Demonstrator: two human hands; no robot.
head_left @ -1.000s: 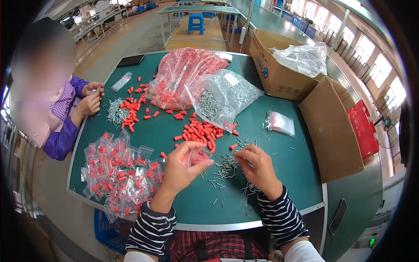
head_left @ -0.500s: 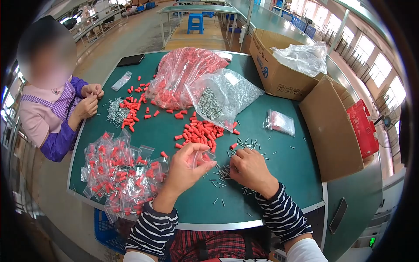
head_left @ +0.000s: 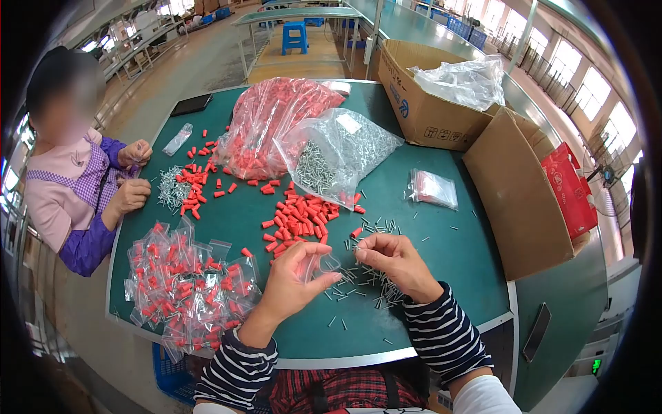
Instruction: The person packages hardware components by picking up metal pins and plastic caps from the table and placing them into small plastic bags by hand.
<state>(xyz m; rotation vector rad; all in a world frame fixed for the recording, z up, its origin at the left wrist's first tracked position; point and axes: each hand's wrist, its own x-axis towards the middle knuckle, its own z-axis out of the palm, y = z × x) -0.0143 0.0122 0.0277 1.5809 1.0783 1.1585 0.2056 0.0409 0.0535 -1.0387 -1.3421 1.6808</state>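
My left hand [head_left: 288, 284] is closed on a small clear zip bag [head_left: 325, 263], whose mouth gapes toward the right. Close beside it, my right hand [head_left: 394, 261] pinches screws at its fingertips, mostly hidden by thumb and finger. Loose silver screws [head_left: 387, 290] lie scattered under and around the right hand. Just beyond both hands is a heap of red plastic plugs [head_left: 301, 219]. Left of my left hand lies a pile of filled small bags [head_left: 186, 286] with red plugs and screws inside.
Behind the heap stand a large bag of red plugs [head_left: 265, 124] and an open bag of screws [head_left: 317, 172]. Flat zip bags [head_left: 433, 190] lie to the right, near cardboard boxes [head_left: 517, 200]. A co-worker [head_left: 83, 165] handles small parts at the left edge.
My right hand has lifted from the screws and turned, its pinched fingertips now nearer the bag's mouth. My left hand still holds the bag. The co-worker's hands have moved apart.
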